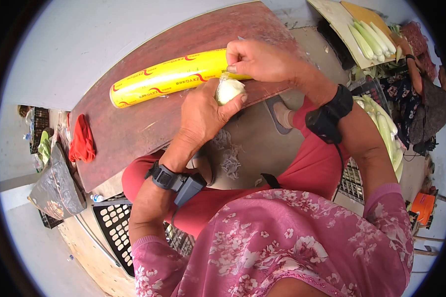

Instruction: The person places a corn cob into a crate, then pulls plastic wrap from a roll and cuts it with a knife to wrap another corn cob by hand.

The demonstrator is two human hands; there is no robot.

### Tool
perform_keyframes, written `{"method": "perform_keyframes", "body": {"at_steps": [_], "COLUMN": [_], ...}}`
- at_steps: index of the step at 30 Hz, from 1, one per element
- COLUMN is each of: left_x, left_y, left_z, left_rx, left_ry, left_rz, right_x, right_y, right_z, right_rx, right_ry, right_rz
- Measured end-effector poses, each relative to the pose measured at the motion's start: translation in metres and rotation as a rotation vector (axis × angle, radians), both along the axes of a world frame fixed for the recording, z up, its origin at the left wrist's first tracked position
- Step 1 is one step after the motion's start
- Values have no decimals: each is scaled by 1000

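Observation:
My left hand [201,113] is closed around a pale, whitish-yellow vegetable [230,92] with a rounded end; its exact kind does not show. Something thin and clear, like plastic film, seems gathered at its upper end. Just above it, my right hand [262,60] is curled in a pinch, thumb against forefinger, at the right end of a long yellow roll [166,76] printed with red marks and "ZXYG". What the pinch holds, if anything, is too small to make out. Lying across the reddish-brown table [129,131], the roll is partly hidden by both hands.
A red cloth [82,140] lies at the table's left end. Black crates [115,225] stand on the floor at left. On the right, long pale green vegetables [371,39] lie on a board, with more [385,126] below. Another person [418,94] sits at far right.

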State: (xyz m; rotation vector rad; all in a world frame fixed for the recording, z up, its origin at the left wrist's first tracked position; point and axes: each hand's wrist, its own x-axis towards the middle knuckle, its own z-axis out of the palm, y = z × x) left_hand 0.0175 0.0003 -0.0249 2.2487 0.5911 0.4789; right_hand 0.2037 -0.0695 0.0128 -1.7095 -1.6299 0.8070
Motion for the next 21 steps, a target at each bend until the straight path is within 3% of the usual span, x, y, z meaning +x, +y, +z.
{"method": "perform_keyframes", "body": {"at_steps": [4, 8, 14, 21], "left_x": [-1, -3, -2, 0], "left_y": [-2, -1, 1, 1], "left_z": [1, 8, 3, 3], "left_rx": [-146, -37, -13, -13], "left_ry": [-50, 54, 61, -9], "left_rz": [3, 30, 6, 27], "right_x": [9, 3, -15, -14], "right_y": [-1, -5, -9, -10], "right_z": [6, 10, 11, 8], "right_rx": [-31, -106, -26, 146], "right_ry": [12, 104, -91, -148], "right_rz": [69, 152, 170, 147]}}
